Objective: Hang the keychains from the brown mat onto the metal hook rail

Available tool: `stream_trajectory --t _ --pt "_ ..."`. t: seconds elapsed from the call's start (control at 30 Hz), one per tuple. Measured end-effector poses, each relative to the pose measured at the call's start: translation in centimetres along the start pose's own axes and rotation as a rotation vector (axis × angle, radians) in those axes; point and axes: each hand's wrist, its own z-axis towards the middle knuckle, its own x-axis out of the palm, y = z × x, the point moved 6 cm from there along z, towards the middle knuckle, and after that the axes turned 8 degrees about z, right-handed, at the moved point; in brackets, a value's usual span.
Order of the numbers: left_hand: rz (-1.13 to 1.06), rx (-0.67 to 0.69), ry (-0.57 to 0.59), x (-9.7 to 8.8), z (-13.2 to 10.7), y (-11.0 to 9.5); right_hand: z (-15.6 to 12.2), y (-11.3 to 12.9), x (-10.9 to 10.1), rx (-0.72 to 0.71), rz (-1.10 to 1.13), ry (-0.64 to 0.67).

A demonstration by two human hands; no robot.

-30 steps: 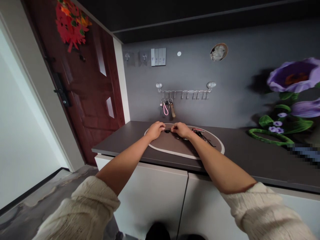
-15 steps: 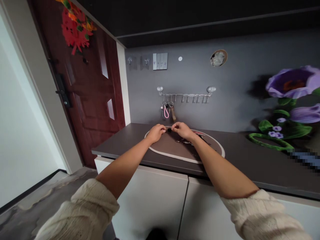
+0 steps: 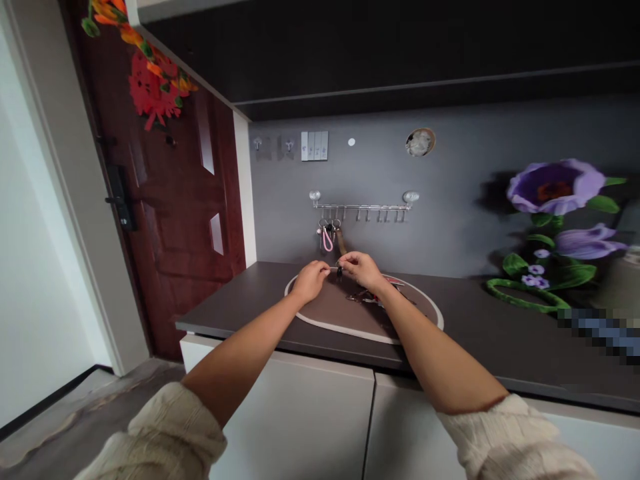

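My right hand (image 3: 361, 268) pinches a small ring, with a dark key set (image 3: 340, 272) hanging from it just over the brown oval mat (image 3: 330, 310). To its left, my left hand (image 3: 311, 280) has thumb and finger pressed together; whatever they hold is too small to make out. Behind both hands a hook rail (image 3: 365, 208) is fixed to the grey wall. At its left end hang several keys on rings, among them a pink strap (image 3: 327, 241) and a brown tag (image 3: 341, 242). More keys (image 3: 357, 297) lie on the mat, partly hidden by my right forearm.
Purple artificial flowers (image 3: 556, 188) stand on the right of the dark counter (image 3: 465, 333). A dark shelf (image 3: 400, 53) overhangs the counter. White cabinet doors (image 3: 300, 400) are below it, and a dark red door (image 3: 175, 233) stands at the left.
The view has tilted up slightly. My right hand has raised the dark key set a little, so that it now hangs from the fingers. My left hand stays beside it.
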Motion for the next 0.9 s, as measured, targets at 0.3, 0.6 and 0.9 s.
stream_trajectory --t 0.3,0.6,0.9 --pt "-0.006 0.006 0.044 0.5 -0.2 -0.1 0.0 -0.2 -0.8 0.065 0.167 -0.083" --pt "-0.023 -0.005 0.068 0.6 -0.2 -0.2 0.9 1.2 -2.9 -0.021 -0.013 -0.237" --pt "-0.030 -0.019 0.073 0.5 -0.2 -0.4 6.0 2.4 -4.0 -0.030 -0.022 -0.289"
